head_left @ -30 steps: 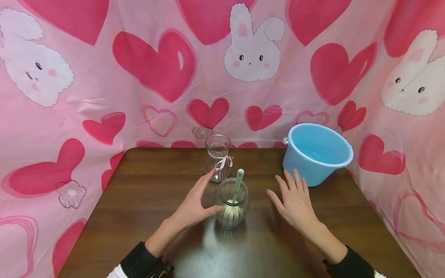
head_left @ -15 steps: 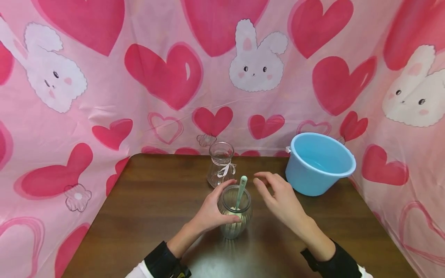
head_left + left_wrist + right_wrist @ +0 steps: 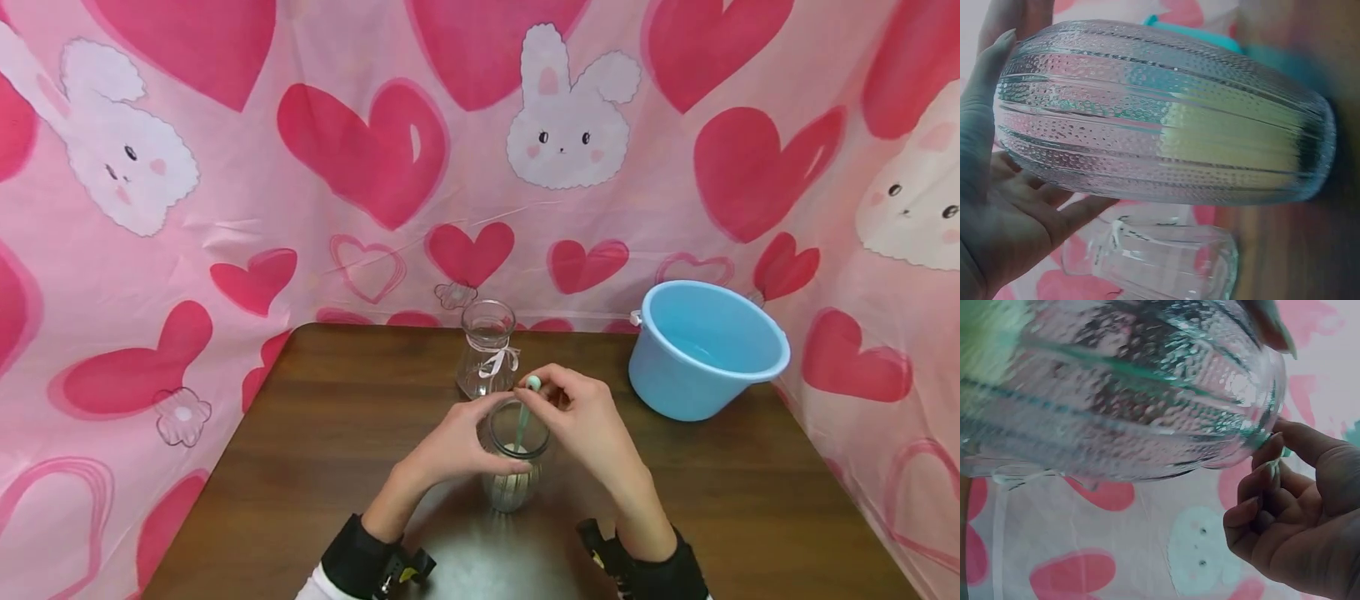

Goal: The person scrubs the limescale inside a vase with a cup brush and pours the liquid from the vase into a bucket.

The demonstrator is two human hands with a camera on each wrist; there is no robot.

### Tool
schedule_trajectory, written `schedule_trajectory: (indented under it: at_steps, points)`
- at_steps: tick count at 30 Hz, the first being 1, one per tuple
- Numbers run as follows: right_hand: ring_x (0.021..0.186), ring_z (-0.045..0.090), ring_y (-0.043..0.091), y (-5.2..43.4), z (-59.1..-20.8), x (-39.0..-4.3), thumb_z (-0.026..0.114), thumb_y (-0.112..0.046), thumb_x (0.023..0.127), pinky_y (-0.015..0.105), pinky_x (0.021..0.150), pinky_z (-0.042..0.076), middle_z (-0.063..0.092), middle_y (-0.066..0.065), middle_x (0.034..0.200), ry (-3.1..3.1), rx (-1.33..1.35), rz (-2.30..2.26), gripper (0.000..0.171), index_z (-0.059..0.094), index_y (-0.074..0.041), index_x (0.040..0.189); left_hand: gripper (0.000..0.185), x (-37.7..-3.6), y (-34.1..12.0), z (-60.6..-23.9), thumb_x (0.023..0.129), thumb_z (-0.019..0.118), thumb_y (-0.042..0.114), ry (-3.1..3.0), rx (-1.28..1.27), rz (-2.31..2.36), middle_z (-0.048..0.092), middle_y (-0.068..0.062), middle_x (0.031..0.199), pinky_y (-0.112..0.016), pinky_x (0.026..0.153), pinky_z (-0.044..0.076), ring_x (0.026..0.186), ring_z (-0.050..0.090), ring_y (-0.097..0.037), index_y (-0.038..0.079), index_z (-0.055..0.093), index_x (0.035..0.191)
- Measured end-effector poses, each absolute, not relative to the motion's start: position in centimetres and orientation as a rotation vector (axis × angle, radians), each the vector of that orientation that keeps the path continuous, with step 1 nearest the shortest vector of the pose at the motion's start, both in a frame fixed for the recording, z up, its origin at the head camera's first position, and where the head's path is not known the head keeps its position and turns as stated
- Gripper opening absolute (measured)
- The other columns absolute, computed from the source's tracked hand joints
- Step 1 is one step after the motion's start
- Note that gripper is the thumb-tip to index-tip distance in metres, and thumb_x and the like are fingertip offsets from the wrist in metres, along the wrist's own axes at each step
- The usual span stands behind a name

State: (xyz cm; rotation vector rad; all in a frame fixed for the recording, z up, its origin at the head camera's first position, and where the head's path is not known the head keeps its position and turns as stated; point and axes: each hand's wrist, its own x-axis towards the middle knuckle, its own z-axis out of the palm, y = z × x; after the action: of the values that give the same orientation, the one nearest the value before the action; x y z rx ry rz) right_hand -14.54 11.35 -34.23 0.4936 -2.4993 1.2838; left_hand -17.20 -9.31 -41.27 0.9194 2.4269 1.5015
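Observation:
A ribbed glass jar (image 3: 513,467) holding pale powder stands at the middle of the dark wooden table (image 3: 315,450). My left hand (image 3: 457,442) wraps round its left side, fingers and thumb curled on the glass jar (image 3: 1166,112). A mint green spoon (image 3: 525,408) stands in the jar. My right hand (image 3: 581,421) pinches the top of the spoon's handle above the rim. In the right wrist view the jar (image 3: 1116,394) fills the frame, with my right hand's fingers (image 3: 1272,487) curled at its rim.
A small clear glass vase (image 3: 487,350) with a white ribbon stands just behind the jar; the vase (image 3: 1154,262) also shows in the left wrist view. A light blue plastic bucket (image 3: 705,346) sits at the table's back right. Pink heart-and-rabbit cloth surrounds the table.
My left hand closed round the jar. My right hand moved left from near the bucket and took hold of the spoon's handle.

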Motion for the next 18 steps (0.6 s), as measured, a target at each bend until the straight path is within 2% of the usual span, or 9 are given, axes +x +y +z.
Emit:
schedule_trajectory:
  at_steps: [4, 8, 11, 16, 18]
  points:
    - [0.069, 0.053, 0.012, 11.5, -34.6, -14.4, 0.085, -0.013, 0.087, 0.025, 0.06, 0.046, 0.064, -0.008, 0.08, -2.488, 0.5, 1.251, 0.012, 0.076, -0.015, 0.096, 0.085, -17.4, -9.3, -41.0, 0.075, 0.093, 0.04, 2.415, 0.873, 1.494, 0.063, 0.007, 0.143, -0.049, 0.108, 0.047, 0.133, 0.059, -0.021, 0.019, 0.056, 0.149]
    - [0.068, 0.052, 0.009, 11.7, -34.8, -14.3, 0.085, -0.01, 0.086, 0.024, 0.058, 0.046, 0.066, -0.009, 0.083, -2.411, 0.6, 1.167, 0.013, 0.076, -0.015, 0.095, 0.087, -17.4, -9.2, -40.8, 0.074, 0.094, 0.04, 2.406, 0.834, 1.47, 0.06, 0.008, 0.147, -0.05, 0.11, 0.045, 0.137, 0.055, -0.017, 0.02, 0.056, 0.15]
    - [0.068, 0.05, 0.006, 11.8, -34.8, -14.3, 0.084, -0.008, 0.087, 0.022, 0.056, 0.044, 0.065, -0.01, 0.082, -2.331, 0.631, 1.144, 0.014, 0.076, -0.015, 0.096, 0.087, -17.5, -9.0, -40.9, 0.074, 0.094, 0.042, 2.407, 0.833, 1.475, 0.06, 0.011, 0.146, -0.048, 0.109, 0.046, 0.134, 0.056, -0.013, 0.023, 0.056, 0.15]
    - [0.069, 0.051, 0.007, 11.8, -34.4, -13.5, 0.081, 0.002, 0.086, 0.018, 0.059, 0.042, 0.065, -0.004, 0.082, -2.138, 0.613, 1.208, 0.02, 0.077, -0.011, 0.101, 0.087, -17.6, -9.0, -41.0, 0.073, 0.095, 0.04, 2.379, 0.85, 1.498, 0.066, 0.006, 0.14, -0.046, 0.105, 0.049, 0.127, 0.062, -0.019, 0.025, 0.056, 0.149]
    - [0.07, 0.052, 0.008, 11.9, -34.1, -13.0, 0.08, 0.002, 0.088, 0.017, 0.062, 0.043, 0.066, 0.0, 0.082, -2.025, 0.597, 1.248, 0.016, 0.077, -0.007, 0.102, 0.088, -17.6, -9.2, -41.0, 0.072, 0.096, 0.039, 2.374, 0.848, 1.489, 0.067, 0.006, 0.136, -0.045, 0.103, 0.05, 0.123, 0.063, -0.018, 0.025, 0.055, 0.149]
